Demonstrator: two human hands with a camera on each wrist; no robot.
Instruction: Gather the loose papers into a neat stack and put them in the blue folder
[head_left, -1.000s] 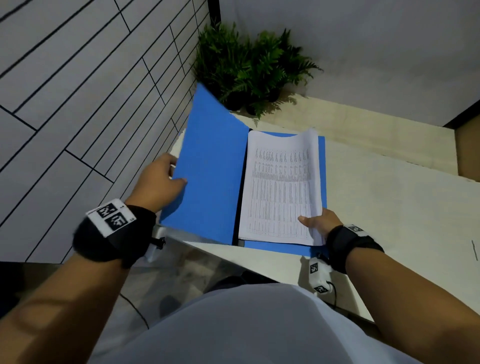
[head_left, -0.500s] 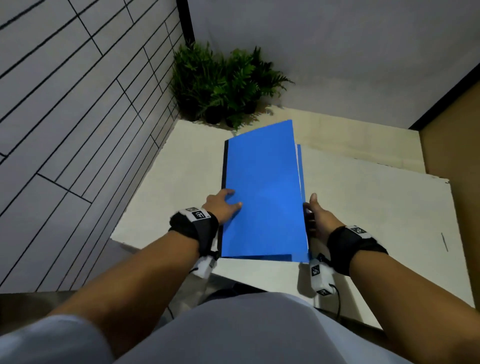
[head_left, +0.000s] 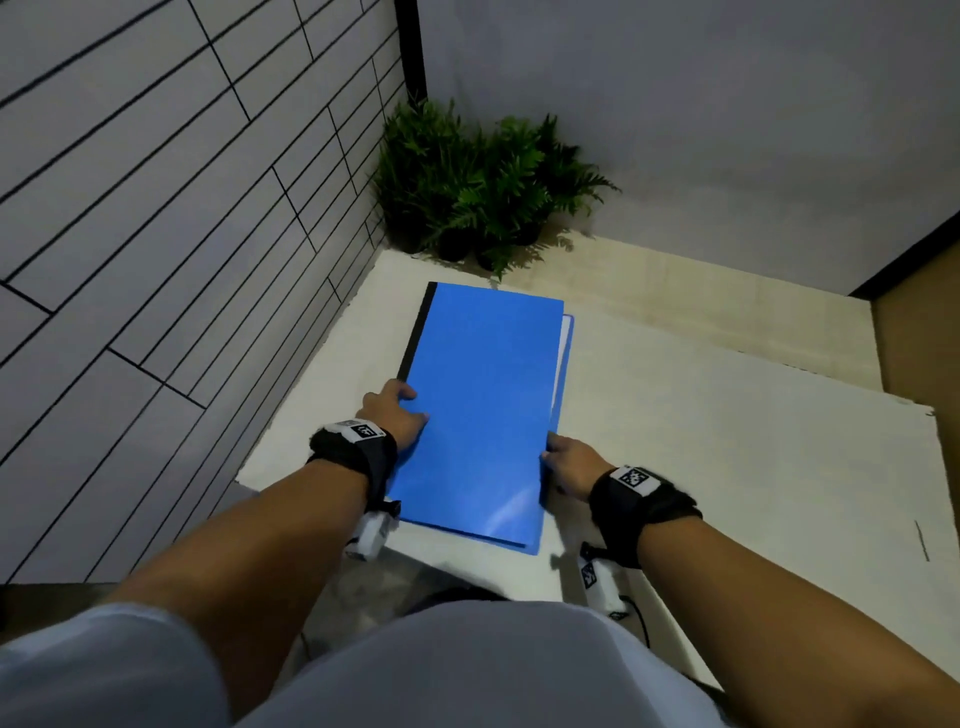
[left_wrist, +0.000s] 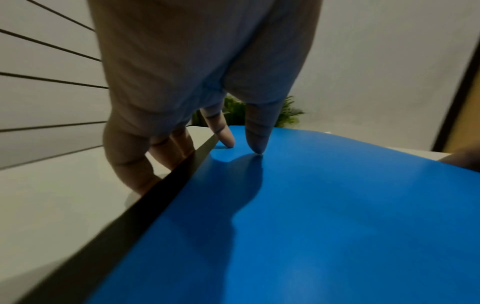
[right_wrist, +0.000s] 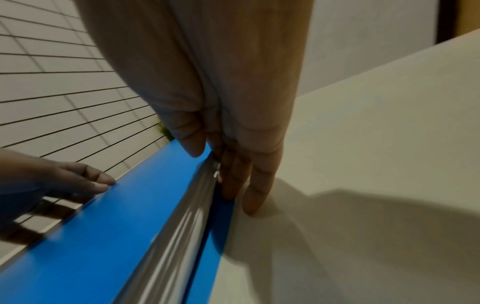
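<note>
The blue folder (head_left: 483, 410) lies closed on the white table (head_left: 727, 441), black spine to the left. The stack of papers (head_left: 562, 343) is inside; only a thin white edge shows along the right side, also seen as a pale strip (right_wrist: 179, 226) between the covers. My left hand (head_left: 395, 410) rests at the spine side, thumb and index tips touching the cover (left_wrist: 311, 216), the other fingers down beside the spine. My right hand (head_left: 566, 457) is at the open edge, its thumb on the cover (right_wrist: 103, 236) and straight fingers (right_wrist: 257, 185) alongside the paper edge.
Potted ferns (head_left: 483, 192) stand in the corner behind the folder. A tiled wall (head_left: 156, 234) runs close along the table's left side. The table's front edge (head_left: 467, 566) is just below the folder. Bare tabletop stretches to the right, up to a brown panel (head_left: 924, 353).
One second ago the folder stood open with the papers showing; my left hand swung the cover over them. The folder now lies closed with both hands at its edges.
</note>
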